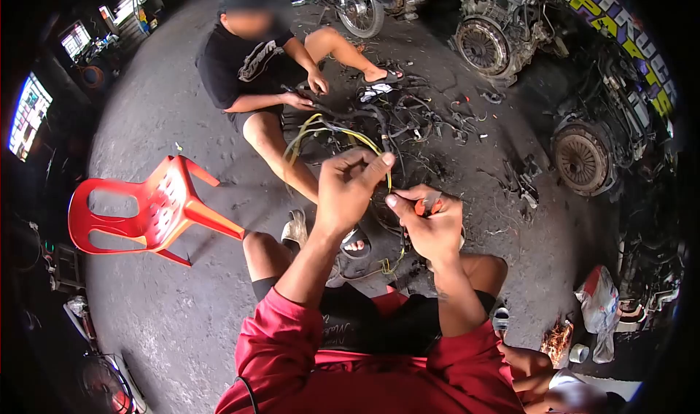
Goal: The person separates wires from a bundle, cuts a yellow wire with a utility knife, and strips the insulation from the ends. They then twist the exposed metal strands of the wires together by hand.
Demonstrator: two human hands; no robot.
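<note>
My left hand [347, 188] pinches a bundle of yellow and pale wires [357, 134] between thumb and fingers. The wires arch up and over toward the seated person, and a short length hangs down below my left thumb. Just to the right and lower, my right hand [432, 224] is closed, its thumb and fingertip at the lower end of that yellow wire. Red grips of a hand tool [420, 207] show between its fingers; the tool's head is hidden. Beyond my hands, a tangle of dark wiring harness [408, 118] lies on the floor.
A person [244, 64] sits on the floor opposite, hands on a dark cable. A red plastic chair [164, 206] stands at left. Engine parts [485, 45] line the right side, a motorcycle [357, 9] the back. A plastic bag [599, 304] and another person are lower right.
</note>
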